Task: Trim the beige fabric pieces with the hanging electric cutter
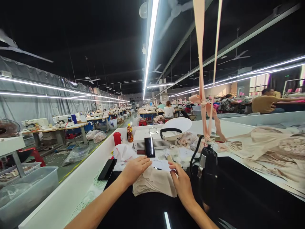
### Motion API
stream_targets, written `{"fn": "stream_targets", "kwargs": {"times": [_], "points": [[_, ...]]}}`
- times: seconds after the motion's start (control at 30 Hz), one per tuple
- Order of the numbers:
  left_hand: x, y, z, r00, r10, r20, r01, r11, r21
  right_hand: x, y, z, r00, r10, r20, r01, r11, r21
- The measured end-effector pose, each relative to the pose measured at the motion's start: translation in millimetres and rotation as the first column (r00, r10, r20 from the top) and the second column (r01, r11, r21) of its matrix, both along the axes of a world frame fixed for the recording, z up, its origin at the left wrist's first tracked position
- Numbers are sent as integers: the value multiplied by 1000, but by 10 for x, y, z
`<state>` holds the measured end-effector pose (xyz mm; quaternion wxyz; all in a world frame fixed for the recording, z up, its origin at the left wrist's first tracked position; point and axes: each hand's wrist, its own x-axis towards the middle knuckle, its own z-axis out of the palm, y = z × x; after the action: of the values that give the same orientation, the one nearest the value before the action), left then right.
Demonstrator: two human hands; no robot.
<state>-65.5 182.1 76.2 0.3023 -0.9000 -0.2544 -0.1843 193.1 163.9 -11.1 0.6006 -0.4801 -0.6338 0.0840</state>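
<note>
head view: the left hand [136, 168] lies open and flat on the near corner of a folded beige fabric piece [154, 185] on the black bench [143, 213]. the right hand [182, 183] rests on its right edge, and i cannot tell whether its fingertips pinch. the fabric looks light, limp and likely to slide on the glossy bench, so it is best pinched at an edge or corner.

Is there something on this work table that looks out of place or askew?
Nothing looks spilled or damaged. A black phone lies slanted at the left edge of the table, near the left hand. The beige fabric lies neatly stacked.
</note>
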Motion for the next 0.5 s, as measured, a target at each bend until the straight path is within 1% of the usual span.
{"fn": "stream_targets", "kwargs": {"times": [0.17,0.3,0.5], "points": [[96,8,-101,998,-15,-68,14,1000,-11,45,-74,-114,992,-11,124,16,999,-40],[198,17,-190,992,-5,-129,-2,999,-52,69,-106,-200,964,-26,263,41,998,-55],[236,58,-427,970,83,-230,-115,985,-128,94,-100,-336,874,-94,477,128,991,-39]]}}
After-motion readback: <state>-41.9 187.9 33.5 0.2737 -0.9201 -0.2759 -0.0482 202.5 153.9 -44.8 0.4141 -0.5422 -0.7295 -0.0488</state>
